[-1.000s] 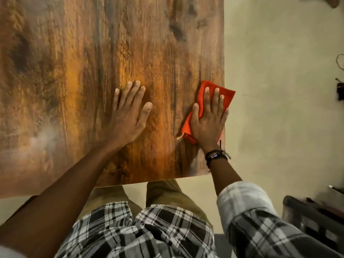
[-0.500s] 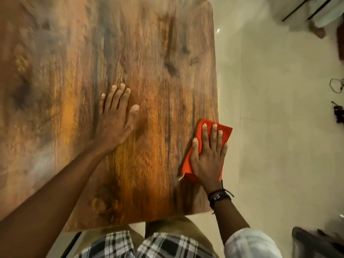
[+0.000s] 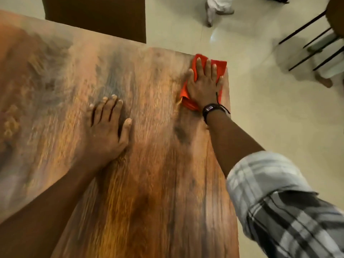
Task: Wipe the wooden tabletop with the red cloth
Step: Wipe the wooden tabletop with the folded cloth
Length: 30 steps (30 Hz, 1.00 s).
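Note:
The wooden tabletop (image 3: 152, 164) fills the left and centre of the head view, its grain streaked orange and grey. A folded red cloth (image 3: 220, 65) lies at the table's far right corner, against the right edge. My right hand (image 3: 204, 86) presses flat on the cloth with fingers spread, covering most of it; a dark band sits on that wrist. My left hand (image 3: 108, 127) rests palm down on the bare wood near the middle, fingers together, holding nothing.
A dark brown chair back (image 3: 96, 17) stands beyond the table's far edge. Pale tiled floor (image 3: 270, 118) lies to the right. At the upper right are thin black chair legs (image 3: 312, 45) and another person's feet (image 3: 217, 10).
My right hand has slid the red cloth along the right edge from the near part of the table to the far right corner. My left hand stayed flat on the wood.

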Available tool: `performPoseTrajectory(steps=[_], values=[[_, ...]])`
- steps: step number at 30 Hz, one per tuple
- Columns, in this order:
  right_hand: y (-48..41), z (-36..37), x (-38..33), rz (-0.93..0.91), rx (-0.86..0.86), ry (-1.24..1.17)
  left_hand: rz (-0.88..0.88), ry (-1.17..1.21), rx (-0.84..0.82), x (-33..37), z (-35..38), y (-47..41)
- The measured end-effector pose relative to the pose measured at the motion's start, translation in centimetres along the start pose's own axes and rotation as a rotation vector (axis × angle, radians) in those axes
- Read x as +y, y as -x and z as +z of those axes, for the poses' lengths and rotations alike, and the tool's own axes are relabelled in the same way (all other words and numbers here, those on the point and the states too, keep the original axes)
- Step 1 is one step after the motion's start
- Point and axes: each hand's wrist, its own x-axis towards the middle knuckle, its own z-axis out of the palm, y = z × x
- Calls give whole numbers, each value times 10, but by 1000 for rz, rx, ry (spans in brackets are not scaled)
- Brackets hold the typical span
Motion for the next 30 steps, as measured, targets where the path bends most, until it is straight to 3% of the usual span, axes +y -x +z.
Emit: performPoseTrajectory(steps=[5,8,11,15,18,22,26,30], values=[[-29,29,-107,-205,-76,35,4,-46,16,-4,2,-3],[-25,36,-137,-308,-93,42,3,-28,7,-4,1,-4],[-34,26,-111,-252,-101,-14,9,-32,12,-4,0,-4],[-58,-2,-15,-8,-16,-29,11,-22,0,-4,1,-5],[-46,-18,37,63,28,-41,9,-24,5,-3,2,-4],[18,-3,35,-30,26,-25,16,7,-5,-3,-1,-4],[152,21,7,-220,15,-13,13,116,25,2,-5,-5],[290,40,-24,-561,-137,51,-11,370,67,-5,-8,2]])
